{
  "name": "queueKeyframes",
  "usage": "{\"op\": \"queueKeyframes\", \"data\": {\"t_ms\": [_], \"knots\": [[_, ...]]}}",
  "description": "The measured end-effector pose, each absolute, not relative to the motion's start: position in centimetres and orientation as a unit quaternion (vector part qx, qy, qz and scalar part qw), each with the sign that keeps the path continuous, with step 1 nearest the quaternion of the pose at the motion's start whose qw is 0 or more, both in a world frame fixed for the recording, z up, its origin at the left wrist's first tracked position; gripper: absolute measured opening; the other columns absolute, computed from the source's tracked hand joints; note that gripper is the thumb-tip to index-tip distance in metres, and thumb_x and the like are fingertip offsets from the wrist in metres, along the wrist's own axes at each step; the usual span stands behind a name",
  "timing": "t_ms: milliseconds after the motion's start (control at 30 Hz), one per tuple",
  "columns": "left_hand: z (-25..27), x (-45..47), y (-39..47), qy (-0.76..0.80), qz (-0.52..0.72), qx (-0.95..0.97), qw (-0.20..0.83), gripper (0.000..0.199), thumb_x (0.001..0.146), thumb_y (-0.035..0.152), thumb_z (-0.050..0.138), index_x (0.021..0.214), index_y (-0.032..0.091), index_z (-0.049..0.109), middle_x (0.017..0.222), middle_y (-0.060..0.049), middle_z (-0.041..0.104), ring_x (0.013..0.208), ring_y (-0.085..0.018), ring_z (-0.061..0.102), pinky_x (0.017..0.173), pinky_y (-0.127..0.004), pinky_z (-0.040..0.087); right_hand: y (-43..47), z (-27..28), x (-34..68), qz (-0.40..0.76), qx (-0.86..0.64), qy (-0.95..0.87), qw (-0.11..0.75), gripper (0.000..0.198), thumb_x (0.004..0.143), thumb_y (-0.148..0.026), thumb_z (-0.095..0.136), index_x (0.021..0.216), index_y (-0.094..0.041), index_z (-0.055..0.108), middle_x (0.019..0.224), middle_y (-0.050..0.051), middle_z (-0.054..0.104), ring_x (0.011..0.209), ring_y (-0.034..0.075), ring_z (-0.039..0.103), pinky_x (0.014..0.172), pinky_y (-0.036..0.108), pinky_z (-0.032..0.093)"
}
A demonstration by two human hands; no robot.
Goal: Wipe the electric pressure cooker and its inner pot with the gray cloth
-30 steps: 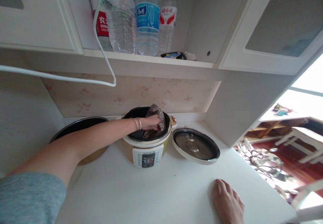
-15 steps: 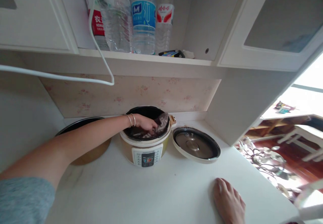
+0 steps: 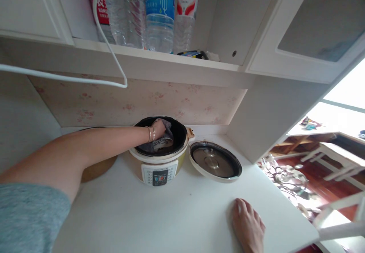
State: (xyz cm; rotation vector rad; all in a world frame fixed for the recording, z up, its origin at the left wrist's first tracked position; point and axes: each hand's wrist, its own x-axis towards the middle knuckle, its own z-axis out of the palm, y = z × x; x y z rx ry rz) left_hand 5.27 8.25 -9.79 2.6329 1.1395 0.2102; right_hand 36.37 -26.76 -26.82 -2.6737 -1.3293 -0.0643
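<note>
My left hand [image 3: 159, 128] reaches into the black inner pot [image 3: 181, 135] of a rice cooker [image 3: 159, 165] with a control panel in front. Its fingers are closed round a bunched dark grey and whitish cloth [image 3: 167, 134], which lies against the inside of the pot; the fingertips are partly hidden. My right hand [image 3: 248, 222] rests on the white counter at the lower right, fingers curled under, with nothing seen in it. To the cooker's right, the round lid [image 3: 215, 162] lies with its metal inner side up.
Behind my left forearm stands a round pan or bowl [image 3: 98, 169], mostly hidden. A white cable [image 3: 85, 80] hangs across the left side. Above, a cabinet shelf [image 3: 159, 57] holds several plastic bottles [image 3: 159, 13]. The counter's right edge [image 3: 288, 203] drops towards a floor with stools.
My left hand has moved from the pot's right side to its back middle, taking the cloth along. The view has shifted slightly; my right hand stays on the counter.
</note>
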Motion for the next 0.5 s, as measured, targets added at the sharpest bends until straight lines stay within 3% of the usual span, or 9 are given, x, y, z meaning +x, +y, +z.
{"op": "queueKeyframes", "data": {"t_ms": [100, 233, 400, 500], "knots": [[-9.0, 6.5, 8.4, 0.312, 0.035, 0.94, 0.134, 0.027, 0.058, 0.005, 0.064, 0.041, 0.024, 0.055, 0.075, -0.009, 0.071, 0.114, -0.026, 0.055, 0.1, -0.038, 0.038, -26.7, -26.7, 36.4, -0.018, -0.893, -0.442, 0.081, 0.04, 0.095, -0.036, 0.023, 0.119, -0.027, 0.054, 0.131, 0.005, 0.055, 0.117, 0.027, 0.05, 0.096, 0.044, 0.035], [-7.1, 7.0, 8.9, 0.171, -0.03, 0.975, 0.139, 0.028, 0.056, 0.006, 0.061, 0.04, 0.026, 0.053, 0.089, -0.009, 0.072, 0.12, -0.022, 0.053, 0.103, -0.031, 0.038, -26.7, -26.7, 36.4, -0.011, -0.894, -0.439, 0.09, 0.039, 0.095, -0.035, 0.023, 0.118, -0.028, 0.053, 0.131, 0.003, 0.055, 0.117, 0.027, 0.049, 0.097, 0.046, 0.034], [-6.6, 5.8, 8.7, 0.289, 0.008, 0.943, 0.162, 0.031, 0.061, 0.005, 0.061, 0.037, 0.023, 0.049, 0.071, -0.011, 0.068, 0.109, -0.025, 0.058, 0.104, -0.036, 0.037, -26.7, -26.7, 36.5, -0.003, -0.895, -0.435, 0.103, 0.042, 0.096, -0.039, 0.021, 0.119, -0.028, 0.054, 0.131, 0.004, 0.055, 0.117, 0.027, 0.049, 0.099, 0.046, 0.033], [-6.8, 4.5, 8.5, 0.358, 0.049, 0.915, 0.181, 0.02, 0.064, 0.01, 0.066, 0.047, 0.019, 0.06, 0.062, -0.009, 0.064, 0.098, -0.029, 0.062, 0.095, -0.04, 0.044, -26.8, -26.6, 36.4, 0.0, -0.896, -0.433, 0.101, 0.043, 0.096, -0.04, 0.021, 0.12, -0.028, 0.054, 0.132, 0.005, 0.055, 0.118, 0.027, 0.049, 0.1, 0.046, 0.033]]}}
